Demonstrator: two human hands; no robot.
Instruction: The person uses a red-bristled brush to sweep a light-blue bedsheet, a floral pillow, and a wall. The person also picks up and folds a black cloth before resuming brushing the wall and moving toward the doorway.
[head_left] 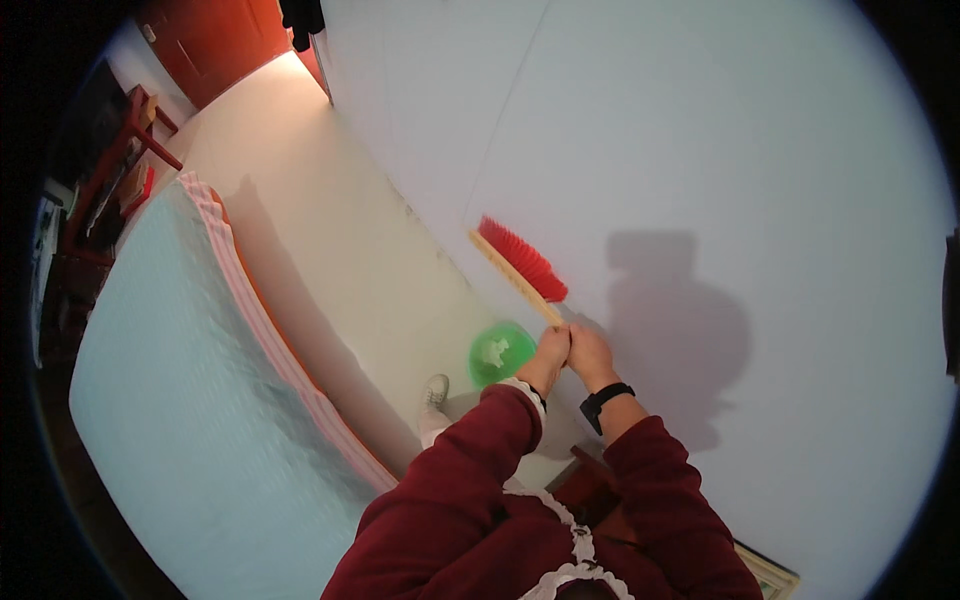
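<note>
Gripping wooden-backed, red-bristled brush (520, 262), 2 hands.

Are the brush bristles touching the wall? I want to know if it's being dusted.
Cannot tell: in the head view the red bristles lie against the white wall, but no contact or gap shows.

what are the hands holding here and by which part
Both the left hand and right hand grip a brush with red bristles by the lower end of its wooden handle, bristles against the white wall.

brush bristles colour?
Red bristles on a pale wooden brush, seen in the head view.
</note>
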